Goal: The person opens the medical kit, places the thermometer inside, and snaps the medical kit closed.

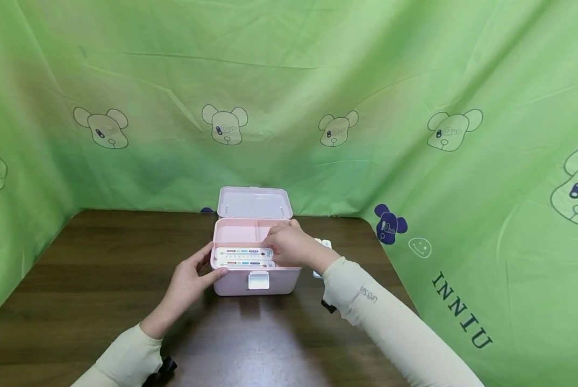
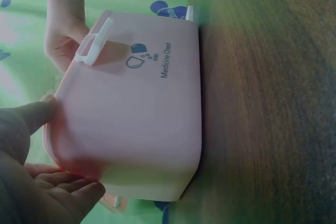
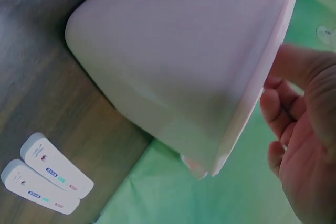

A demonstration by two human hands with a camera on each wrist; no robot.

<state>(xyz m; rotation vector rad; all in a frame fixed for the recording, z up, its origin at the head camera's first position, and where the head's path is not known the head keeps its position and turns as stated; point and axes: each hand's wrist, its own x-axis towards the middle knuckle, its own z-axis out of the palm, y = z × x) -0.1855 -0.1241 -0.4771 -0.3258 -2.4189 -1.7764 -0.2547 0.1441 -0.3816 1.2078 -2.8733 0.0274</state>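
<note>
A pink medicine box (image 1: 281, 282) stands with its lid raised and a tray showing at the top. My left hand (image 1: 184, 282) holds its near left corner, thumb on the front rim and fingers along the left side. Inside the tray lie two white oblong cases with coloured print, a farther one (image 1: 242, 252) and a nearer one (image 1: 242, 264). My right hand (image 1: 293, 247) reaches over the right rim, fingers curled at the right end of the farther case. In the right wrist view the box wall (image 3: 157, 51) hides those fingertips.
Two more white cases (image 3: 58, 163) lie side by side on the brown table (image 1: 100, 269), to the right of the box. The open lid (image 1: 255, 204) leans back toward a green curtain (image 1: 289, 64). A white latch (image 1: 258, 280) hangs at the box's front.
</note>
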